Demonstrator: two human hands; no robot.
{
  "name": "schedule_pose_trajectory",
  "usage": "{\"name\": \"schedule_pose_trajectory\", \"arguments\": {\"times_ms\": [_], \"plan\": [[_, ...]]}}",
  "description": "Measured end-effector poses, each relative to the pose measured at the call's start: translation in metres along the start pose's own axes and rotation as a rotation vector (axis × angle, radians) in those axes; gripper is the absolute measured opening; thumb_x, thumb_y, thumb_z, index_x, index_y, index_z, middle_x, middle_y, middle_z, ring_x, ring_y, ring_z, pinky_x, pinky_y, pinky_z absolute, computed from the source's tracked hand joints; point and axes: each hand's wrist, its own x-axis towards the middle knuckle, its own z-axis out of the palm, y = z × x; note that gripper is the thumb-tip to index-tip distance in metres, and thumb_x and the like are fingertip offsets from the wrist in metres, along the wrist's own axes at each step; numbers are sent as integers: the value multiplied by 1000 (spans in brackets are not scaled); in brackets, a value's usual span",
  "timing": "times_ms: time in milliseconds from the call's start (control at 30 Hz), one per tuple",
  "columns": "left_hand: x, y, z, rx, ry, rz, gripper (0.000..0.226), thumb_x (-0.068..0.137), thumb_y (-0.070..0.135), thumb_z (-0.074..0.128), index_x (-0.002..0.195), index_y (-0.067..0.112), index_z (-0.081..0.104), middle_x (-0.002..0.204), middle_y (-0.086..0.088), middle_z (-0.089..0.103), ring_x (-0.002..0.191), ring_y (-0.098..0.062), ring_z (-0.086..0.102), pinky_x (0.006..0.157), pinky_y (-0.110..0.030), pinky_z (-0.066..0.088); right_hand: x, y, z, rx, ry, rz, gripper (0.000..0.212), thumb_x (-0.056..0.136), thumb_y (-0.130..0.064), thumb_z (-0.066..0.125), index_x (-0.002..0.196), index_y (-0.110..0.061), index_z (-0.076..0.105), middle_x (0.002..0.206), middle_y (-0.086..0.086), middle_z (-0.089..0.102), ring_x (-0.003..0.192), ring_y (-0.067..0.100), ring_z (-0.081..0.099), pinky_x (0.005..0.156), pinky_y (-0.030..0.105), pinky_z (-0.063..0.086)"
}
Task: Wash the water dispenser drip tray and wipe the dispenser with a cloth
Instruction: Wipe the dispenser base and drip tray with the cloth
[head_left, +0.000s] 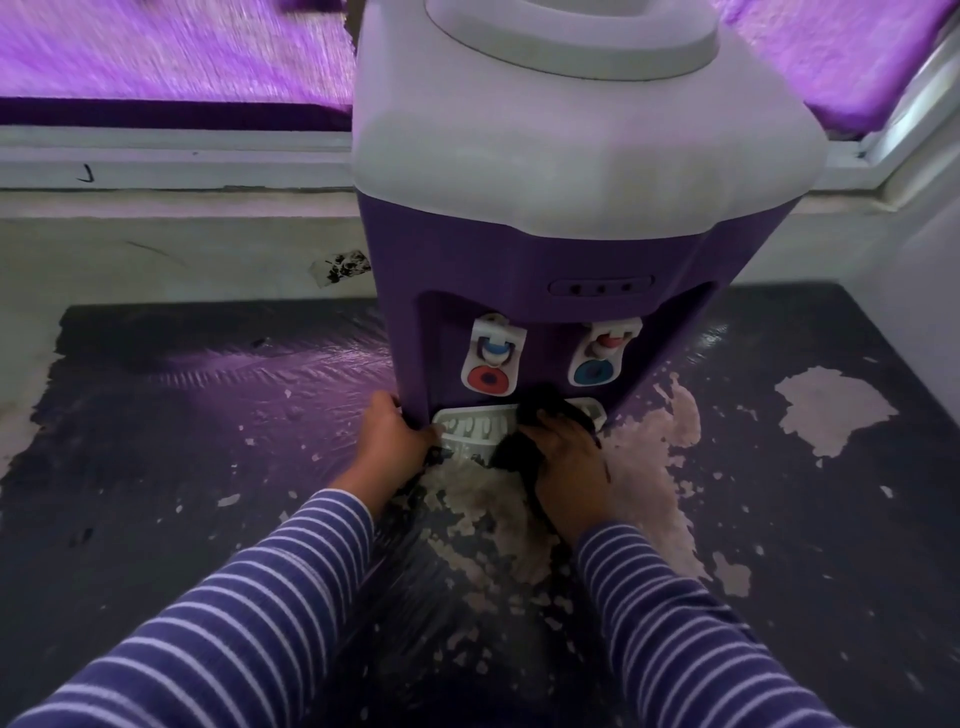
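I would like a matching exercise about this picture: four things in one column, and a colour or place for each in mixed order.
Things:
1. drip tray
2. cloth
3. left hand
4. right hand

Descriptions:
A. black, lying on the tray
B. grips the lower corner of the dispenser
C. white, slotted, at the dispenser's foot
D. holds the cloth

Pairs: 1-C, 2-A, 3-B, 4-D

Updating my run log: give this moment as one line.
left hand grips base of purple-and-white plastic water dispenser | right hand holds dark crumpled cloth on white slotted drip tray
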Motion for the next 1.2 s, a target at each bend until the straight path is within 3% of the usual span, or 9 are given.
{"name": "schedule_pose_trajectory", "arguments": {"times_ms": [167,367,567,700,800,867,967,1100,1200], "plan": [[0,1,1,17,6,4,43,74,19,76,101,13,44,105,-13,59,91,-31,59,79,-50,53,3,4,-9,126,41,262,58,86,5,45,139,-19,47,153,9,34,145,26,19,117,30,13],[-1,1,1,26,14,18,42,74,18,76,98,15,42,105,-13,58,91,-31,59,80,-50,53,12,-22,3,12,-244,-99,60,86,-3,48,143,-20,41,157,5,27,147,26,14,118,39,8],[-1,0,0,14,10,1,45,74,20,76,104,12,45,107,-14,60,92,-31,59,80,-50,53,16,12,-15,140,-37,146,52,89,3,44,137,-17,49,148,8,42,139,25,33,117,34,24],[-2,1,0,22,3,-1,42,75,20,75,101,14,43,107,-14,59,92,-31,59,80,-51,53,10,3,-5,138,36,333,55,93,-1,41,146,-9,32,157,14,24,147,27,12,118,31,9],[-2,1,0,29,-4,6,42,75,19,75,100,15,42,107,-14,58,92,-32,59,80,-51,53,-1,-12,11,26,-81,168,57,95,-8,40,149,-9,22,160,14,14,148,32,1,118,33,-1],[-1,0,0,23,-3,4,43,75,19,75,101,14,42,108,-14,58,92,-31,59,80,-51,53,-6,-16,15,51,-135,43,58,92,-3,41,148,-14,29,160,9,13,148,30,0,118,31,3],[-1,-1,0,15,-3,10,43,75,18,75,102,14,42,109,-14,57,94,-31,58,82,-51,53,-3,-4,3,114,-113,88,59,92,1,41,146,-20,33,160,3,16,148,21,4,116,24,8],[-1,-2,0,31,1,24,42,75,20,75,101,14,42,107,-13,57,92,-30,58,80,-48,53,10,5,-8,96,-50,332,54,95,-1,37,148,-10,29,160,10,16,148,25,6,120,32,8],[-1,-3,0,59,10,32,42,75,23,76,97,15,41,103,-11,58,88,-28,57,74,-43,51,12,-19,1,-13,-124,206,52,94,-7,39,146,-8,32,157,16,20,145,35,11,120,42,12]]}}
